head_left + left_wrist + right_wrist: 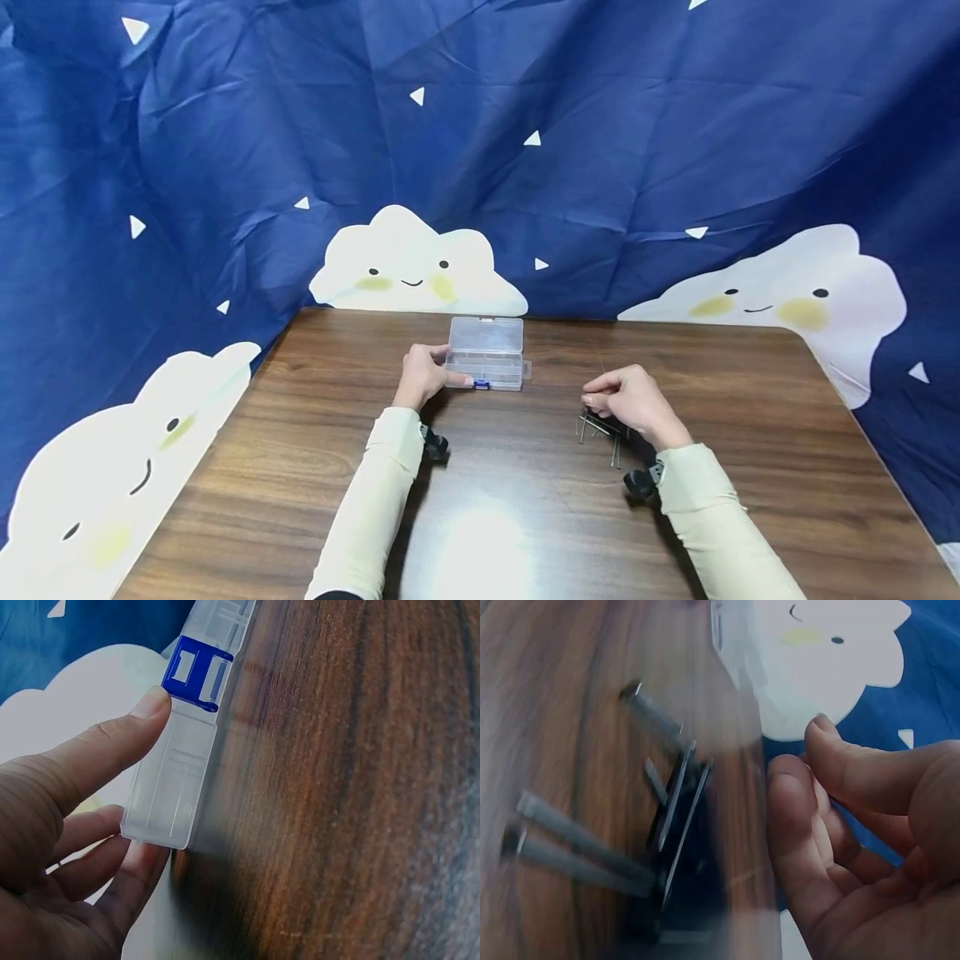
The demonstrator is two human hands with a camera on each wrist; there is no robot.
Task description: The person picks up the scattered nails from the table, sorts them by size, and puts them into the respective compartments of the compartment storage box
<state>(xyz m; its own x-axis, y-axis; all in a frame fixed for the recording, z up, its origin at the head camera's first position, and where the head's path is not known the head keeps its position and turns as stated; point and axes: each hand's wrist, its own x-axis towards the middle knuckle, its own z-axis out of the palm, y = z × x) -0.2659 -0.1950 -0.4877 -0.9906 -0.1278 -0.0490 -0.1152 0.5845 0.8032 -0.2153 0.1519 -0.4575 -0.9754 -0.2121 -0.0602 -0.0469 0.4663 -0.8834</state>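
A clear plastic box [486, 354] with a blue latch [482, 384] lies shut on the wooden table [525, 517]. My left hand [431, 375] grips its front left corner. In the left wrist view the thumb presses the box [176, 780] just beside the latch [196, 671], and the fingers of that hand [146, 780] curl round the box's end. Several steel nails [600, 429] lie in a loose pile to the right. My right hand [600, 404] hovers just over them. In the right wrist view its fingers [784, 780] are loosely curled beside the nails [592, 847], with nothing seen between them.
A blue cloth with white clouds [600, 167] hangs behind and around the table. A bright light reflection [483, 550] sits near the table's front edge. Black wrist mounts [435, 446] sit low on both sleeves.
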